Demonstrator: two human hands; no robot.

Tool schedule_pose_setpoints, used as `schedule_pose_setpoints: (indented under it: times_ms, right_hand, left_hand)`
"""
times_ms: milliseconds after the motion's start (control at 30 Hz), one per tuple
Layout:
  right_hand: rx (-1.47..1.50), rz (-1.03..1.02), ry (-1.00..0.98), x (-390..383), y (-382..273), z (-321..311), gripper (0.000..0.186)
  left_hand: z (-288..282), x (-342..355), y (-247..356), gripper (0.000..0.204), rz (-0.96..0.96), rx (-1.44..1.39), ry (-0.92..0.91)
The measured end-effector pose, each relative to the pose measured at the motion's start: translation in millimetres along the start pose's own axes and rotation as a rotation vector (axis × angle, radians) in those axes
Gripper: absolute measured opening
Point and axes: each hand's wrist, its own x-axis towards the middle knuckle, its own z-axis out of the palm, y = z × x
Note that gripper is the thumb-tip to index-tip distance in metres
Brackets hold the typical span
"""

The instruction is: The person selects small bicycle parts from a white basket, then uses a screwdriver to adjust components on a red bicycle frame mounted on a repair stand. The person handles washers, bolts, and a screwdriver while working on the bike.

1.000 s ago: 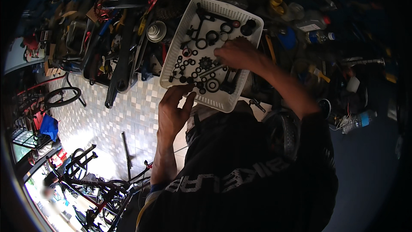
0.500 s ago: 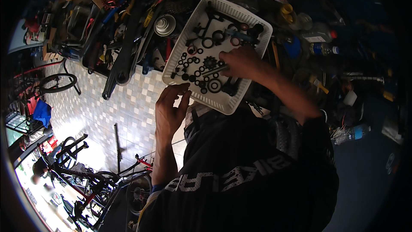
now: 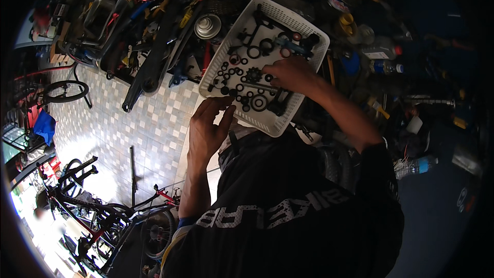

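Note:
A white perforated plastic basket (image 3: pixel 209 77) tilts across the top middle, holding loose bicycle parts. Over its right side my right hand (image 3: pixel 292 73) reaches in, thumb and fingertips closed around a small black ring (image 3: pixel 268 77). A toothed black cog (image 3: pixel 253 74) lies beside those fingertips. Just nearer is a slim metal rod (image 3: pixel 258 86), and a larger ring (image 3: pixel 259 103) sits close to the basket's near wall. My left hand (image 3: pixel 210 123) is at the near left rim, fingers bent toward the thumb in a pinch. Whatever is in that pinch is too small and dark to make out.
Crank arms and tools crowd the bench to the left, with a spray can (image 3: pixel 207 26) beside the basket. Plastic bottles (image 3: pixel 387 67) lie to the right. Below left, bicycles (image 3: pixel 92 211) stand on the tiled floor (image 3: pixel 149 123). A dark jacket (image 3: pixel 293 190) covers my body.
My right hand has let go of the metal rod, which now lies in the basket, and its fingertips are at a small black ring. My left hand has shifted slightly toward the basket.

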Motion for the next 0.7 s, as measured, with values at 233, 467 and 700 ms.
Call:
schedule_pose_setpoints:
  times_ms: [233, 467, 700]
  right_hand:
    - [0.103, 0.067, -0.040, 1.0, 4.2, 5.4, 0.026]
    - [0.122, 0.059, -0.110, 0.8, 4.2, -0.1, 0.027]
    - [0.135, 0.033, -0.104, -2.8, 8.1, 2.2, 0.027]
  left_hand:
    - [2.9, -0.7, -5.0, 0.018, 0.046, -0.040, 0.022]
    - [8.0, 7.0, 9.3, 0.016, 0.062, -0.124, -0.035]
    - [10.8, 3.8, 6.4, 0.018, 0.071, -0.104, -0.062]
